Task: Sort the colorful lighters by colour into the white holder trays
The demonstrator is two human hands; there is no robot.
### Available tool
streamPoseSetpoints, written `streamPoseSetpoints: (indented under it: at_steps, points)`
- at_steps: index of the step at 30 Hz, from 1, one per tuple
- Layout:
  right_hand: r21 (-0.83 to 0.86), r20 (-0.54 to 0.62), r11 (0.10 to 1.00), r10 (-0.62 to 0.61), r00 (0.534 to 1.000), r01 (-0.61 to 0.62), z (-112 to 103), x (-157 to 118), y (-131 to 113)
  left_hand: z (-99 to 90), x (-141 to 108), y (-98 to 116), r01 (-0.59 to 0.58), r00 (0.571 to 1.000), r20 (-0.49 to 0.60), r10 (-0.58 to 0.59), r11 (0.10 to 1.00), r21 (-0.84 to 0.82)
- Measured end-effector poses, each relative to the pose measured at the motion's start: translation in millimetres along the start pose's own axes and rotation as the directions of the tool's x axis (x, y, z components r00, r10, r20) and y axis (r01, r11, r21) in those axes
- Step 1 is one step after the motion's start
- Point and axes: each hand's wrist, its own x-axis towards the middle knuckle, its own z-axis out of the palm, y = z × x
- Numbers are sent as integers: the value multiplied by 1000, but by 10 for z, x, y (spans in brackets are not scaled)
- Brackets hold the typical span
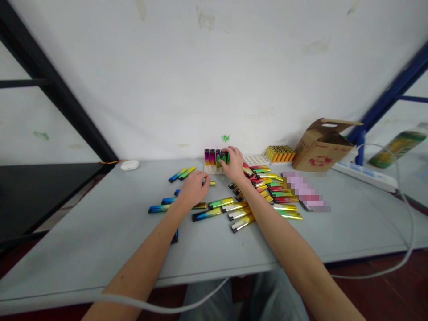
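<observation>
Against the wall, a white perforated tray (210, 170) holds upright pink and purple lighters (209, 157) and green ones. My right hand (234, 163) is at its right end, fingers curled round a green lighter (218, 160). My left hand (195, 188) is bent over a blue and yellow lighter (212, 183) lying on the table; its fingertips are partly hidden. Blue and yellow lighters (207, 214) lie around my left hand and forearm. Under and beside my right forearm lie several silver, gold, red and green lighters (239, 213).
Behind the right-hand lighters are another white perforated tray (257, 159) and a block of upright yellow lighters (280, 154). An open cardboard box (319, 149), a blurred pink phone (304, 189), a power strip (366, 176) and a cable are at right. A white case (129, 165) sits back left.
</observation>
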Motion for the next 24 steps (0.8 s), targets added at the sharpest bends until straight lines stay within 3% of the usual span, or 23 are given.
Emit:
streamPoseSetpoints:
  at_steps: [4,14,18,24]
  points:
    - [-40,8,999,-23,1000,23,-49,-6,-23,12,-10,-10,0,1000,-9,0,1000,3]
    - [-311,152,941,-89,984,133,-140,-121,-201,-5,-10,1,-11,1000,4,11,1000,9]
    - [-238,216,954,-129,968,180,-177,-81,-177,-9,-12,-2,-7,1000,11,7,1000,3]
    - [-74,193,974,-195,961,213,-376,-93,-105,24,-55,-29,-27,1000,14,26,999,43]
